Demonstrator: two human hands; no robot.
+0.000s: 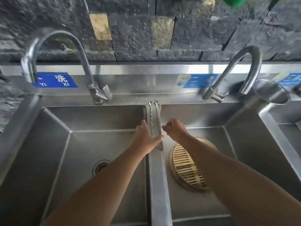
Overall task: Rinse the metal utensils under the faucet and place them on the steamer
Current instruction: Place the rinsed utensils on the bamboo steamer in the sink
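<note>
Metal utensils (154, 121) lie lengthwise on the divider (158, 176) between two sink basins. Left hand (146, 137) rests at their near end, fingers spread flat, thumb across them, no closed grip. Right hand (175, 128), just right of the divider, is loosely curled, holding nothing visible. Bamboo steamer (187, 167) sits in the basin right of the divider, partly under the right forearm.
</note>
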